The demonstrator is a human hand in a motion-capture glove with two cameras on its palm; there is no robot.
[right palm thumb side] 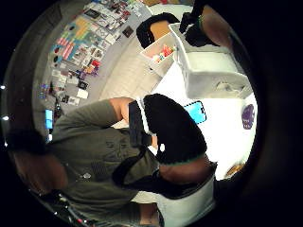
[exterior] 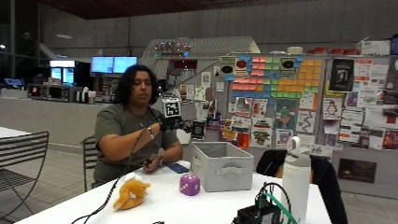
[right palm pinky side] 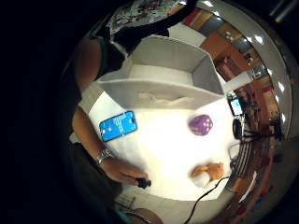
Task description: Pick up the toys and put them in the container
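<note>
Toys wait on the table: an orange plush near the front edge and a purple die just beside the grey container. The gloved right hand is raised near the chest, well apart from both; whether its fingers are curled I cannot tell. A reach from that height could, I judge, knock the die rolling or snag the cable by the plush. Only the little-finger view shows the container's bare inside and the blue phone whole.
</note>
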